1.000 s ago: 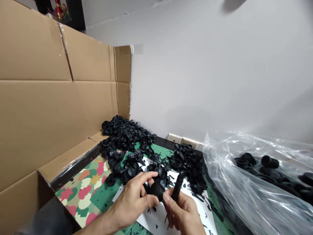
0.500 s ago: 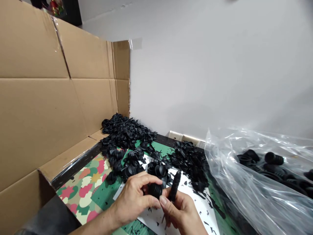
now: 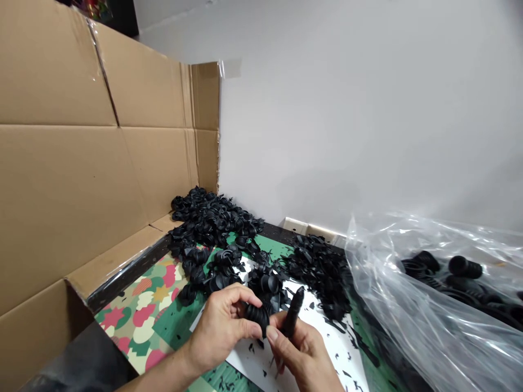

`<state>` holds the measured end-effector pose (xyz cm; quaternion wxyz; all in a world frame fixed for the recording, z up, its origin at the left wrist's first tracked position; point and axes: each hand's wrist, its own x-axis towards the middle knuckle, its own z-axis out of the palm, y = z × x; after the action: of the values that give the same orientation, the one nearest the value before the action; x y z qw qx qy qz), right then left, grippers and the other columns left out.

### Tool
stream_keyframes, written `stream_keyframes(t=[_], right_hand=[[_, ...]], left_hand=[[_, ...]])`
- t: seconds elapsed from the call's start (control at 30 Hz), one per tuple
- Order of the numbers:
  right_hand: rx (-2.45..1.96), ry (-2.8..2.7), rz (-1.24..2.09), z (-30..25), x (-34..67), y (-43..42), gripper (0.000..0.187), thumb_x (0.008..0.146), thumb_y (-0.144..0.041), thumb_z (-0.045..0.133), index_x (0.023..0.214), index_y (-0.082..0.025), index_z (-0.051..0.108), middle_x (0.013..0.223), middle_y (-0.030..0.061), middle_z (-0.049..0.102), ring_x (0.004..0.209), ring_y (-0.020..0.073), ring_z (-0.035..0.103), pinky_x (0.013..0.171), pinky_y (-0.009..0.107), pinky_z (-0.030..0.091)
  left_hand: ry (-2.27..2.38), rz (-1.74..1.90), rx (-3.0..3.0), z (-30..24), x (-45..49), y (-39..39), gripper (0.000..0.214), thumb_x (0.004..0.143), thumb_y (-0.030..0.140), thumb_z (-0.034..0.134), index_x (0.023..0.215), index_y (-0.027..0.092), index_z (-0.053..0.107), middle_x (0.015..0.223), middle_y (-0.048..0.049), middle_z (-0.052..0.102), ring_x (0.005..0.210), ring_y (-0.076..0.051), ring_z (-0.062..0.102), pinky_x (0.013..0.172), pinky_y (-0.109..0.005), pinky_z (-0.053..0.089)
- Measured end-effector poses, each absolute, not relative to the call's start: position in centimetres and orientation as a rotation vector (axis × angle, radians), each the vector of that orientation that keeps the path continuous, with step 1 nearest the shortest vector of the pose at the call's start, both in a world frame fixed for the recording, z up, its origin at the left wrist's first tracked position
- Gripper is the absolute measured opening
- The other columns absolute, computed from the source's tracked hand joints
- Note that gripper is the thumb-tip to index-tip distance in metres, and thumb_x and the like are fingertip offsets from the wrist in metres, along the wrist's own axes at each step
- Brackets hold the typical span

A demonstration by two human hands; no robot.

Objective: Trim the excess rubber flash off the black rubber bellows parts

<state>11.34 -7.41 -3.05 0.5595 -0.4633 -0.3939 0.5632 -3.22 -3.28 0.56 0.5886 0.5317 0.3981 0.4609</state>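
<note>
My left hand (image 3: 220,329) is closed on a black ribbed rubber bellows (image 3: 256,317), thumb below and fingers above. Against the bellows' right end press the thumb and a finger of my right hand (image 3: 300,348). That same hand also grips a black-handled tool (image 3: 295,310), its handle pointing up and away. Thin metal shows below the palm, but the working end cannot be made out. Just beyond my hands lie more ribbed black rubber pieces (image 3: 220,280). Under them is a white sheet (image 3: 253,362) scattered with small black scraps.
A large heap of black rubber parts (image 3: 212,218) lies at the back left, beside a cardboard wall (image 3: 155,163). Black offcuts (image 3: 321,267) are piled behind the right hand. A clear plastic bag (image 3: 379,305) with black ribbed parts stands at right. Green matting (image 3: 180,321) and patterned paper (image 3: 139,316) cover the table.
The bellows has turned and tilted slightly in my left hand, near the right thumb. A small dark scrap now shows beneath it. The view has shifted slightly.
</note>
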Motion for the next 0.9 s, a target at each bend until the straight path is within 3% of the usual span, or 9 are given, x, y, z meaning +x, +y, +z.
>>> stream_keyframes(t=[0.17,0.63,0.7,0.8,0.9], right_hand=[[-1.094,-0.896,1.338,-3.2,11.4,-7.3,0.044,0.06,-0.055,0.079,0.063,-0.016,0.06,0.047,-0.0067,0.043,0.044,0.0091,0.036,0.044,0.022,0.028],[-1.163,-0.891,1.29,-2.6,12.0,-7.3,0.043,0.061,-0.055,0.079,0.067,-0.015,0.066,0.046,-0.0052,0.048,0.041,0.0087,0.041,0.044,0.022,0.033],[-1.136,-0.853,1.209,-1.9,12.9,-7.4,0.04,0.062,-0.053,0.08,0.072,-0.015,0.071,0.056,-0.0011,0.058,0.045,0.0106,0.049,0.049,0.024,0.04],[-1.023,-0.793,1.061,-1.1,13.9,-7.6,0.037,0.063,-0.054,0.079,0.08,-0.02,0.077,0.086,0.0055,0.068,0.058,0.0143,0.06,0.061,0.03,0.05],[-1.003,-0.769,1.018,-1.0,13.9,-7.7,0.034,0.064,-0.053,0.079,0.08,-0.023,0.078,0.084,0.0061,0.07,0.062,0.018,0.064,0.065,0.033,0.053]], left_hand=[[0.973,1.043,1.244,0.5,-2.9,-3.4,0.021,0.051,0.007,0.074,0.07,0.017,0.071,0.066,0.003,0.056,0.057,-0.011,0.048,0.049,-0.019,0.038],[1.057,1.057,1.433,0.0,-3.2,-3.0,0.02,0.055,0.005,0.069,0.07,0.018,0.073,0.071,0.0009,0.059,0.067,-0.016,0.051,0.06,-0.024,0.037],[1.057,1.064,1.426,-0.1,-3.2,-2.9,0.017,0.056,0.008,0.071,0.07,0.018,0.072,0.07,0.0009,0.058,0.066,-0.015,0.05,0.059,-0.024,0.037],[1.043,1.068,1.395,-0.3,-3.2,-2.9,0.016,0.056,0.008,0.071,0.069,0.017,0.072,0.07,0.0007,0.057,0.065,-0.015,0.05,0.059,-0.024,0.037],[0.993,1.075,1.38,-0.4,-3.2,-2.9,0.016,0.056,0.009,0.072,0.069,0.017,0.073,0.072,-0.0004,0.057,0.067,-0.016,0.051,0.06,-0.024,0.039]])
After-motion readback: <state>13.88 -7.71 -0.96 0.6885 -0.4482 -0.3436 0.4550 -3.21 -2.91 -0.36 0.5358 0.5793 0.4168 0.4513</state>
